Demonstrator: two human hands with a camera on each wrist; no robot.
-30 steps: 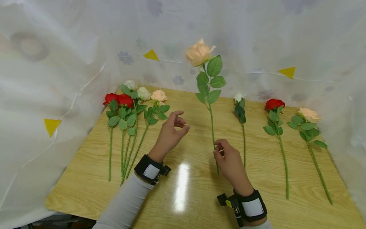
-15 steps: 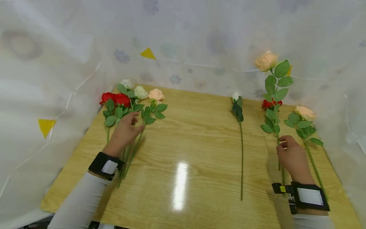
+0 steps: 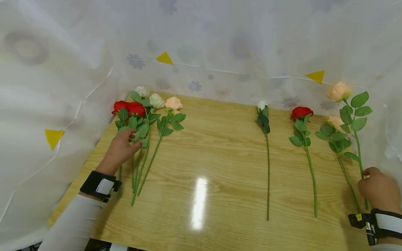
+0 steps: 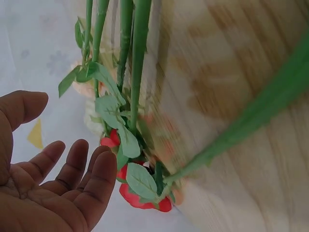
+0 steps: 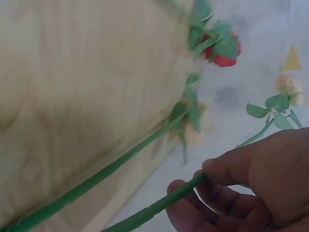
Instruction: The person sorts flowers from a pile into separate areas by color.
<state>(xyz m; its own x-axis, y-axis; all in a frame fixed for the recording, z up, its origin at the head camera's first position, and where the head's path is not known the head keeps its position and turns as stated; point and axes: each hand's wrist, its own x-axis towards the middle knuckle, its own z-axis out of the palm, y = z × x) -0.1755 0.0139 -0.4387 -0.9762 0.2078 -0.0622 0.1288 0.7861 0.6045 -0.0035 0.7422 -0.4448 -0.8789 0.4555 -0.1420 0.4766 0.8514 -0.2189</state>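
Note:
My right hand (image 3: pixel 380 187) pinches the lower green stem of a peach rose (image 3: pixel 340 92) at the table's right edge. In the right wrist view the stem runs between thumb and fingertips, and its bloom is up at the right. Another peach rose (image 3: pixel 335 122) lies on the table just left of it, partly hidden by the held one's leaves. My left hand (image 3: pixel 120 148) hovers over the stems of a bunch at the left, palm facing inward; in the left wrist view its loosely bent fingers hold nothing. Red roses (image 3: pixel 136 108) lie in that bunch beside white roses (image 3: pixel 156 101).
A peach rose (image 3: pixel 173 103) lies along the bunch's right side. Farther right, a white rose (image 3: pixel 262 105) and a red rose (image 3: pixel 302 112) lie apart on the wooden table (image 3: pixel 220 167). Behind the table hangs a pale sheet with yellow triangles (image 3: pixel 315 76).
The right hand has carried the peach rose from the table's middle to its right edge, lowering it. My left hand has moved left, from the middle to over the bunch.

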